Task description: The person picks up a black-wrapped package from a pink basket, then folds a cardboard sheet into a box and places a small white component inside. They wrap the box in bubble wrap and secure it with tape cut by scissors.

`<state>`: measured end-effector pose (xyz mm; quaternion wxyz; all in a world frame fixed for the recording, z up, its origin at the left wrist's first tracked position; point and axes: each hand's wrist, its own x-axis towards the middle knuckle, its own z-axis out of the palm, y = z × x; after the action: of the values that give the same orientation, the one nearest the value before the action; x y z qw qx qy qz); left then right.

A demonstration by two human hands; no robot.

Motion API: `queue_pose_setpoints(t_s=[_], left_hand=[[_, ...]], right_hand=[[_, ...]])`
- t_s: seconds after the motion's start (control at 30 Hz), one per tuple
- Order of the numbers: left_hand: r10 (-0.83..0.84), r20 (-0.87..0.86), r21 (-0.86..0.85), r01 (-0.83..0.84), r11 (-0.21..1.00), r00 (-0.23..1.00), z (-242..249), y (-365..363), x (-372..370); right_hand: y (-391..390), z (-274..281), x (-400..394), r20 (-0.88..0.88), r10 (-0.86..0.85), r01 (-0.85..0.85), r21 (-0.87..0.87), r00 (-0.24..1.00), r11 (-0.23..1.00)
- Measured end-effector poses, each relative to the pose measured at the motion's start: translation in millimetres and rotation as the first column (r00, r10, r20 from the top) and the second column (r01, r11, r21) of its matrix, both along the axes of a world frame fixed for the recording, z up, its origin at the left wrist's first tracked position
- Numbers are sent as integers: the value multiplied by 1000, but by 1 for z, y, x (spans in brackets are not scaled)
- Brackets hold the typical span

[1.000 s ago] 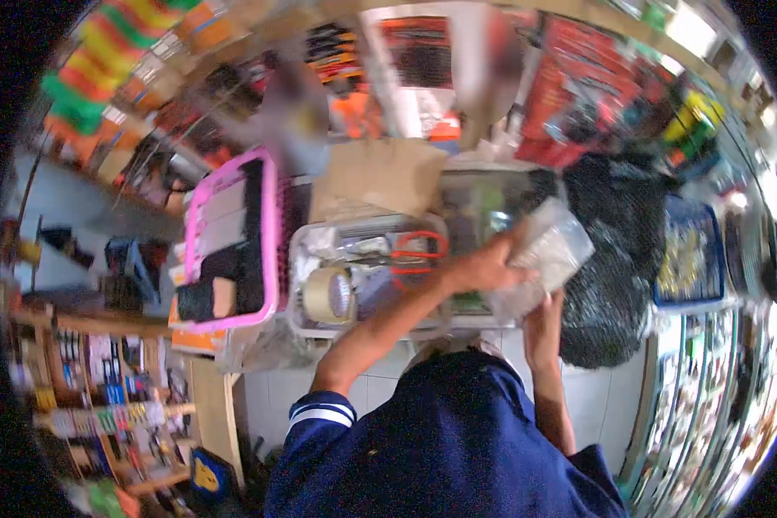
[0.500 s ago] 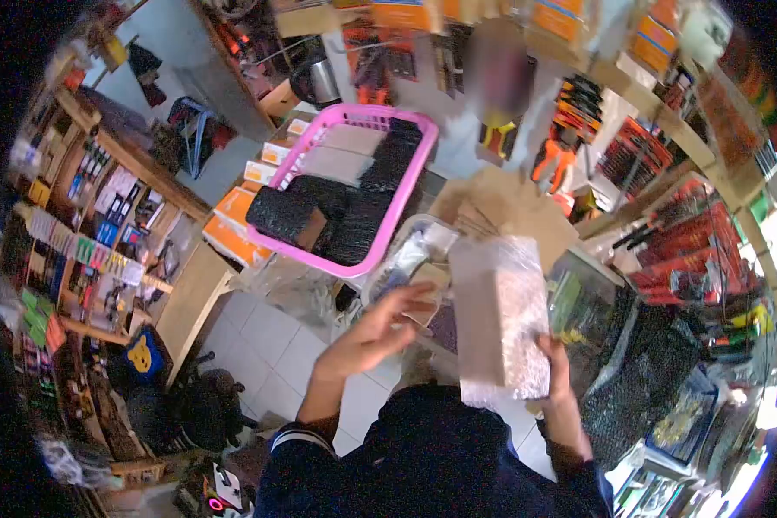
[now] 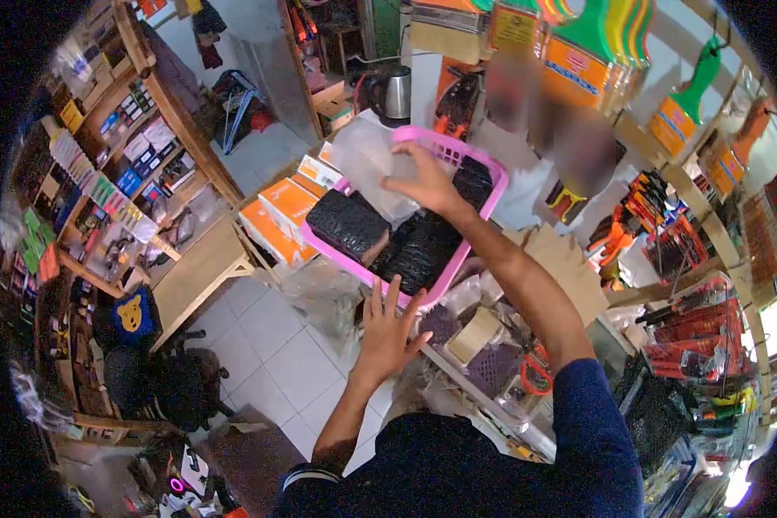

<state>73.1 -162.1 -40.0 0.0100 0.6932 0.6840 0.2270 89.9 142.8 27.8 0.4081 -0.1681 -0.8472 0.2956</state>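
A pink basket (image 3: 494,203) holds several parcels in black wrap, such as the black parcel (image 3: 347,226) at its left side. Over the basket's far left part is a pale wrapped package (image 3: 363,160), slightly blurred. My right hand (image 3: 423,181) reaches across to it, thumb and fingers around its right end. My left hand (image 3: 390,332) is spread with fingers apart just off the basket's near edge, holding nothing.
Orange and white boxes (image 3: 281,216) stand left of the basket. Right of it lie brown cardboard (image 3: 561,268), a tape roll (image 3: 476,337) and red-handled scissors (image 3: 536,371). A wooden bench (image 3: 200,281) stands at the left, shelves beyond. Tools hang on the right.
My right hand has carried the pale package from near my body up and left over the basket. My left hand is now by the basket's near edge. The view has shifted.
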Motion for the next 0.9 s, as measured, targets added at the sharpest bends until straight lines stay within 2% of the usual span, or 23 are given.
queue_pose_setpoints(t_s=[0.07, 0.1, 0.2, 0.3, 0.4, 0.43, 0.47, 0.5, 0.57, 0.63, 0.73, 0.77, 0.8, 0.87, 0.9], left_hand=[[7, 31, -4, -7, 1000, 999, -4, 0, -1], [9, 40, -15, -9, 1000, 999, -4, 1, -1], [3, 92, -19, -1, 1000, 996, -5, 1, -1], [-13, 128, 23, 10, 1000, 992, -11, 3, -1], [-14, 107, 31, 11, 999, 994, -13, 6, 1], [-9, 84, 21, 7, 1000, 996, -14, 8, 1], [-13, 59, 8, 12, 1000, 998, -15, 9, 2], [2, 6, -22, -2, 1000, 1000, -10, 8, 4], [-3, 53, -42, 5, 999, 999, -4, 9, 7], [-5, 63, -5, 6, 1000, 998, -8, 9, 5], [-8, 147, 21, 5, 1000, 989, -4, 7, 9], [3, 184, 5, -4, 1000, 983, 4, 6, 11], [-1, 195, 22, -3, 1000, 981, 5, 4, 12], [-15, 219, 58, 2, 998, 976, 5, -2, 15], [-18, 243, 78, -1, 997, 970, 9, -4, 21]], right_hand=[[5, -23, -21, 200, -30, 8, 111, 979, 994], [1, -24, -30, 242, -23, -27, 203, 970, 979], [-14, -30, -30, 286, -123, 57, 227, 950, 972], [-1, -45, -37, 237, -4, -37, 170, 972, 985], [3, -56, -40, 236, 79, -86, 18, 968, 996], [0, -53, -37, 155, 170, -179, 44, 973, 983], [-5, -52, -31, 311, 67, -114, 136, 948, 984], [-24, -24, -19, 454, -48, -64, 229, 890, 971], [-38, -6, 5, 507, -200, 36, 315, 838, 948], [-42, 2, 20, 358, -264, 153, 311, 896, 938], [-43, 40, 106, 85, 121, -131, 133, 989, 982], [-61, 64, 141, 160, 144, -113, -184, 977, 976], [-81, 77, 177, 223, 186, -58, -479, 957, 876], [-86, 51, 245, 260, 175, -75, -354, 950, 932], [-99, 49, 269, 395, -1, 156, -359, 919, 920]])
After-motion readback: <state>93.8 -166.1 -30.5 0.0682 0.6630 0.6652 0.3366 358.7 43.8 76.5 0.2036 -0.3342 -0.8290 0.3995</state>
